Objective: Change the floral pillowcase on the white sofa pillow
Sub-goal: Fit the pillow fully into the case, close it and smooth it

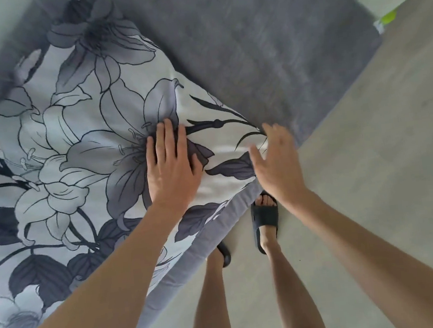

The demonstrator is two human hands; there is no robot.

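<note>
Grey-and-white floral fabric fills the left half of the head view: the floral pillowcase (75,157), printed with large lilies and dark leaves, covers a plump pillow that lies on the dark grey sofa (264,41). The pillow runs from about 11 o'clock down to 7 o'clock, with one corner pointing toward 3 o'clock near the middle of the picture. A grey fabric edge (192,249) runs along the pillow's lower side, at the front of the seat.

The left hand (170,168) lies flat on the pillowcase near that corner, palm down, fingers straight and close together, pointing toward 12 o'clock; it presses on a dark lily and grips nothing. The right hand (273,160) is at 3 o'clock of the left one, just beside the pillow's corner, fingers straight and loosely spread, slightly blurred. Whether it touches the cloth cannot be told; it holds nothing.

Both bare forearms reach in from the bottom edge, the left from 7 o'clock, the right from 5 o'clock. Between them, at 6 o'clock, the person's bare legs stand on a pale beige floor (371,174) in black slide sandals (265,217), one partly hidden under the sofa's edge. At 2 o'clock, past the far end of the sofa, a small bright green object (388,17) shows, too small to identify.
</note>
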